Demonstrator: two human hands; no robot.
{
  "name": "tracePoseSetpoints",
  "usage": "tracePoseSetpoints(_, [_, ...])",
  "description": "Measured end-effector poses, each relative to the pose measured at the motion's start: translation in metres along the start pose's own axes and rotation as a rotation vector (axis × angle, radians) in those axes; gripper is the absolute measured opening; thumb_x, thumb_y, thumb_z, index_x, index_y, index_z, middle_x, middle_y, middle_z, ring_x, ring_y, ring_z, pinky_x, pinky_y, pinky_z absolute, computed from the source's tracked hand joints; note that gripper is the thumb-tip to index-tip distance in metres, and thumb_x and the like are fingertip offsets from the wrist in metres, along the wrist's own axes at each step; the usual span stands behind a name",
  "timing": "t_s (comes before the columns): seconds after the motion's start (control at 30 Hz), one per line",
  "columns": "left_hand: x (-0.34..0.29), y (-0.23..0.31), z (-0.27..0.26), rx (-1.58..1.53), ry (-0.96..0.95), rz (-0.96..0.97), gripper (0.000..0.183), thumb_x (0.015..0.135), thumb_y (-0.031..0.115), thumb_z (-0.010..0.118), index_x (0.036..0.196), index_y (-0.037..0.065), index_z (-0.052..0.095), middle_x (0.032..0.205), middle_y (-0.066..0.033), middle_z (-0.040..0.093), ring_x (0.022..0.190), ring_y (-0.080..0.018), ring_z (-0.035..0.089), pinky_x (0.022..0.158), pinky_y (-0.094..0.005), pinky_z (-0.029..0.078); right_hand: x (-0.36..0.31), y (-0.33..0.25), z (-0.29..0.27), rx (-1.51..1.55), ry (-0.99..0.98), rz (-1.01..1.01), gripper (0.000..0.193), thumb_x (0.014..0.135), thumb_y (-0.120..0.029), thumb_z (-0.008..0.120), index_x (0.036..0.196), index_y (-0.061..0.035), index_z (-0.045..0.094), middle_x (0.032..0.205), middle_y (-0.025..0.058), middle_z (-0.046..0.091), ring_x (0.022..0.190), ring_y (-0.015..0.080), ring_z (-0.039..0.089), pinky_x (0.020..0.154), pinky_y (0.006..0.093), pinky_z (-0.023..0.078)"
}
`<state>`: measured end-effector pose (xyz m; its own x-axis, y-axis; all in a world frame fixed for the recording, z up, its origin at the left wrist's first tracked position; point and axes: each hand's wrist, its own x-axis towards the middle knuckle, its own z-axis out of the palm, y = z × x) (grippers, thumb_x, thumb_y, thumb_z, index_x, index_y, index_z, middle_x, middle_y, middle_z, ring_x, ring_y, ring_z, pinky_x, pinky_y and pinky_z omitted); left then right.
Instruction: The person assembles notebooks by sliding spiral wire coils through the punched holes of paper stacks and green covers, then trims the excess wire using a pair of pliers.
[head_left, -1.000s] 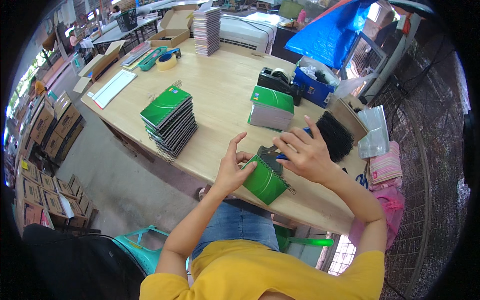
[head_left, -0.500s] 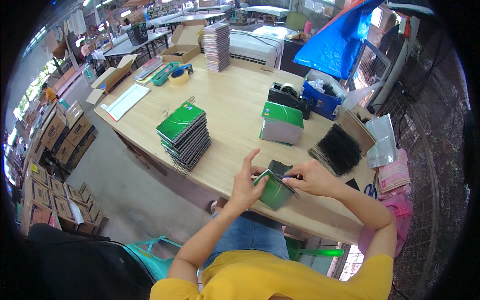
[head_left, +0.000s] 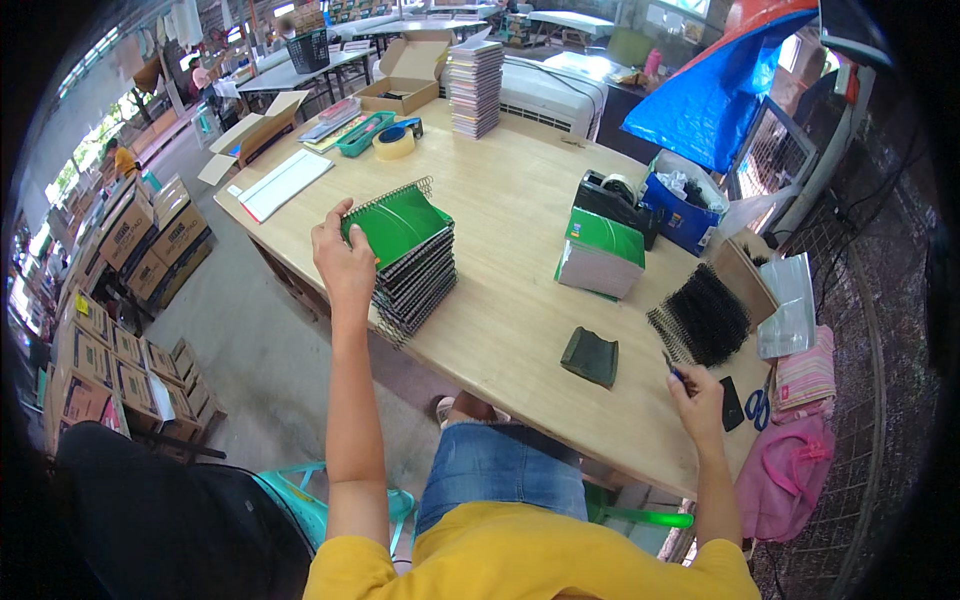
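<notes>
Head view, looking down: the left hand [head_left: 345,262] is out at the left edge of the bench [head_left: 510,230], fingers and thumb clamped on the near corner of the top green spiral notebook [head_left: 398,222], which lies on the stack of notebooks [head_left: 412,280] with its wire binding along the far edge. Over on the other side, the right hand [head_left: 698,395] sits at the bench's near right corner, fingers curled together around a small dark tool [head_left: 670,366]; it is too small to tell just what it is, perhaps pliers. Just beyond that hand lies a heap of black wire spirals [head_left: 702,315], and beside the hand a dark flat phone-like slab [head_left: 732,402] and blue-handled scissors [head_left: 757,408]. Between the two hands, near the front edge, a dark green curved pad [head_left: 590,356] lies alone on the wood. Farther back sits a second pile of unbound green-covered pads [head_left: 602,255], then a black tape dispenser [head_left: 612,200] and a blue bin [head_left: 682,205]. At the far end stand a tall stack of books [head_left: 474,88], an open cardboard box [head_left: 405,75] and a roll of tape [head_left: 394,143].
</notes>
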<state>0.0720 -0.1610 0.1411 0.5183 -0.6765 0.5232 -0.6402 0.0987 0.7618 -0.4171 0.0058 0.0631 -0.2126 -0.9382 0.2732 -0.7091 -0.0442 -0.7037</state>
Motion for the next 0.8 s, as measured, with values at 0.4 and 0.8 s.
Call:
tracePoseSetpoints(0.4, [-0.004, -0.013, 0.008, 0.630, 0.058, 0.006, 0.038, 0.092, 0.024, 0.063, 0.128, 0.008, 0.059, 0.136, -0.0167, 0.047, 0.126, -0.0374, 0.047, 0.098, -0.0590, 0.042, -0.049, 0.041, 0.018, -0.665, 0.104, -0.140, 0.051, 0.081, -0.022, 0.076, 0.124, 0.0016, 0.063, 0.129, 0.0248, 0.051, 0.116, 0.0388, 0.052, 0.100, 0.0468, 0.044])
tracePoseSetpoints(0.8, [-0.023, 0.076, 0.297, -0.107, -1.020, -0.058, 0.054, 0.070, 0.038, 0.086, 0.101, -0.003, 0.071, 0.090, -0.0234, 0.073, 0.087, -0.0352, 0.072, 0.081, -0.0415, 0.058, 0.059, -0.041, 0.123, -0.048, -0.234, -0.285, 0.051, 0.083, -0.025, 0.078, 0.130, -0.0134, 0.064, 0.142, 0.0237, 0.044, 0.117, 0.0403, 0.054, 0.099, 0.0474, 0.047])
